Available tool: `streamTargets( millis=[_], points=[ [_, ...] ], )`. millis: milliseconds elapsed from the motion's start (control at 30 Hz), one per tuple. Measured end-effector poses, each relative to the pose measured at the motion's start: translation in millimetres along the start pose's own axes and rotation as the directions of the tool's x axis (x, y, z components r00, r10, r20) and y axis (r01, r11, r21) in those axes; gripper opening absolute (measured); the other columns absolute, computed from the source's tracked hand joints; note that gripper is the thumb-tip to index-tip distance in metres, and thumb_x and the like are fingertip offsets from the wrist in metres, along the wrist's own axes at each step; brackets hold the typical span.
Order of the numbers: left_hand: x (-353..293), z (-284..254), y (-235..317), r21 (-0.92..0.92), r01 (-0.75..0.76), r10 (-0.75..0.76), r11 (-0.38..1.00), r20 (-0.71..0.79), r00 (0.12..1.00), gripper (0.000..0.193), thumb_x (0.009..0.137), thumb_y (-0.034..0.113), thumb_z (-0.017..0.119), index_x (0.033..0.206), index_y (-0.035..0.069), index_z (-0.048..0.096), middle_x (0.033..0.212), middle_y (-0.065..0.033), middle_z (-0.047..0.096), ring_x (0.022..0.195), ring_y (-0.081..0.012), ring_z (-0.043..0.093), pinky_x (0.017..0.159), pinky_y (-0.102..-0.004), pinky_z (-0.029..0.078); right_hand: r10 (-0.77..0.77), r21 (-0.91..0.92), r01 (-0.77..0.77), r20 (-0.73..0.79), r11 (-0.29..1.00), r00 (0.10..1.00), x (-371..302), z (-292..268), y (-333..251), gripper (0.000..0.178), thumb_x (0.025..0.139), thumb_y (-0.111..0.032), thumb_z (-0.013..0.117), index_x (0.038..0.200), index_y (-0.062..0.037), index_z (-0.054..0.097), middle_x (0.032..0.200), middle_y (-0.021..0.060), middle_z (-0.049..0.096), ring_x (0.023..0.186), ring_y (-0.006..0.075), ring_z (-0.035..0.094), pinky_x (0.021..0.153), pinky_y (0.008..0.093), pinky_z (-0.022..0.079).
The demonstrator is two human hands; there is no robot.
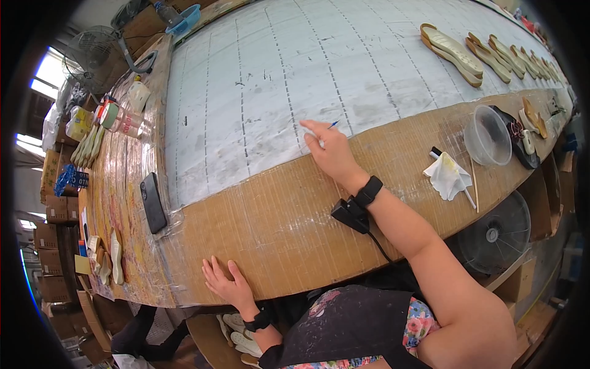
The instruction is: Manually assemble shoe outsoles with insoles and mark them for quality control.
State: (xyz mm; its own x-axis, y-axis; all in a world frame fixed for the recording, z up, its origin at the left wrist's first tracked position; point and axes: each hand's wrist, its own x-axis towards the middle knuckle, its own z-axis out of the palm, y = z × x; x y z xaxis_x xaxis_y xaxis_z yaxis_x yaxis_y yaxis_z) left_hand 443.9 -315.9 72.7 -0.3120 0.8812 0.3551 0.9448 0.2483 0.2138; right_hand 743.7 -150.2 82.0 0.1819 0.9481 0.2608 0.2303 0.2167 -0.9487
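My left hand [228, 284] rests at the near edge of the cardboard-covered strip [264, 227], fingers spread and nothing in them. Farther off, my right hand [332, 150] reaches over the border between the cardboard and a pale sheet [258, 92] marked with dashed lines. Its fingers are bent around a thin stick that looks like a pen [334, 123]; only a short blue end shows past the knuckles. Both wrists wear black bands. Beside the right wrist is a small black device [350, 215] with a cable running off the near edge.
Cream shoe soles with brown edges [455, 55] line the far right. At right are a clear plastic tub [487, 136], a white cloth [447, 176] and thin sticks. A black phone [153, 203] lies left, near more soles [117, 257]. A fan [92, 55] stands far left.
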Motion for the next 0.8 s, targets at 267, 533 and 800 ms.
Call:
streamTargets(
  millis=[267,533,800],
  points=[
    [-3,2,6,0.007,-0.015,0.015,1.000,-0.021,1.000,0.043,0.088,0.032,0.047,0.122,0.006,0.046,0.132,-0.0163,0.037,0.123,-0.0328,0.031,0.100,-0.0490,0.019,-0.203,-0.507,0.180,0.010,0.843,0.979,4,-10,25,0.025,0.081,-0.007,0.048,0.104,-0.0024,0.058,0.095,0.0160,0.061,0.088,0.0315,0.055,0.078,0.0381,0.043],
    [-6,-5,12,0.008,-0.008,0.008,1.000,0.008,1.000,0.044,0.087,0.032,0.047,0.122,0.005,0.045,0.133,-0.0144,0.036,0.125,-0.0313,0.030,0.101,-0.0501,0.018,-0.010,-0.599,0.039,0.051,0.800,0.999,9,-15,18,0.026,0.080,-0.014,0.049,0.103,-0.0090,0.059,0.079,0.0161,0.061,0.075,0.0335,0.057,0.065,0.0418,0.046],
    [-10,-7,25,0.005,0.002,-0.002,1.000,-0.018,1.000,0.043,0.087,0.032,0.049,0.120,0.005,0.047,0.131,-0.0147,0.039,0.123,-0.0318,0.032,0.100,-0.0483,0.020,-0.030,-0.491,0.074,0.096,0.868,0.995,18,-33,36,0.035,0.080,-0.021,0.050,0.113,-0.0106,0.054,0.084,0.0121,0.064,0.078,0.0291,0.060,0.067,0.0407,0.047]
  ],
)
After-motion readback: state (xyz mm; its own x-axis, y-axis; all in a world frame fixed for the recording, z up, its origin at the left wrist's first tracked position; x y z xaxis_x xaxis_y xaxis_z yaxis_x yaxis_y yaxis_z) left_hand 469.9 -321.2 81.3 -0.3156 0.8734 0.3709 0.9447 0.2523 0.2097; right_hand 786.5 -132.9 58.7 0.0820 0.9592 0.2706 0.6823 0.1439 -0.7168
